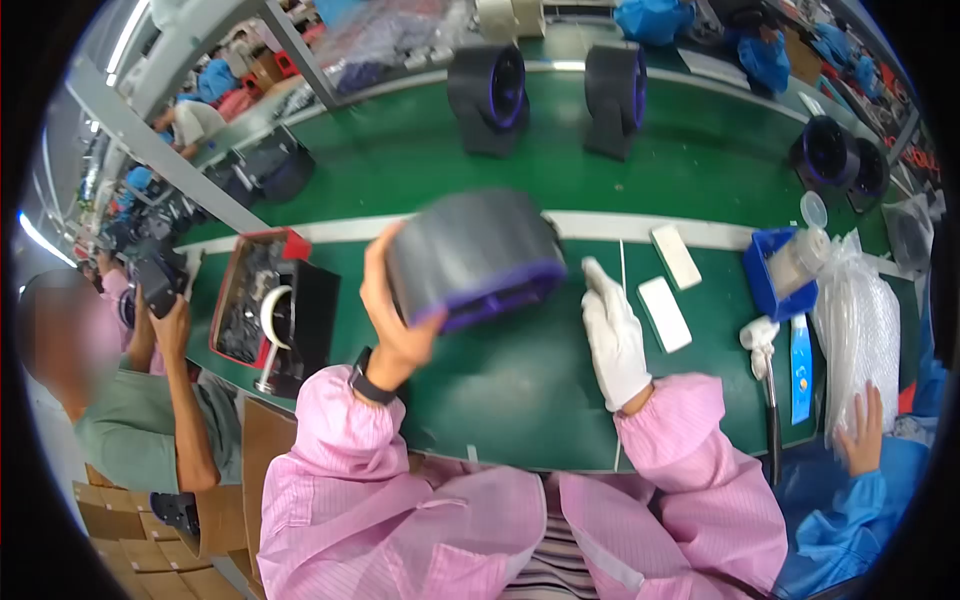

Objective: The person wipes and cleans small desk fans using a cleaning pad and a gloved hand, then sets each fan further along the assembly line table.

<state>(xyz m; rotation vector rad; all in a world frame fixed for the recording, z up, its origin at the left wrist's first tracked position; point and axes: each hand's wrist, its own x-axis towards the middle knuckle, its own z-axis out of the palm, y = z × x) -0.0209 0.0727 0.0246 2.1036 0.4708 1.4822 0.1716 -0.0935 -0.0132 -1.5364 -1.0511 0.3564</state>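
The drum (475,255), dark grey with a purple rim, is held raised over the green table (500,410) by the left hand (400,325). Its left side is clasped between bent fingers and the thumb, with the thumb near the lower rim; the drum lies to the right of these fingers and is slightly blurred. The gloved right hand (614,335) is held just right of the drum, apart from it, fingers straight and close together, tips pointed away from the body.

Farther right of the drum, two white blocks (677,257) (664,314), a blue bin (779,274) and a hammer (768,390) are placed. Beyond the drum, two fan units (488,98) (615,100) are stood upright. Left of it, a red box (237,300) is seen, and a dark part (160,285) is held by a co-worker (150,420).
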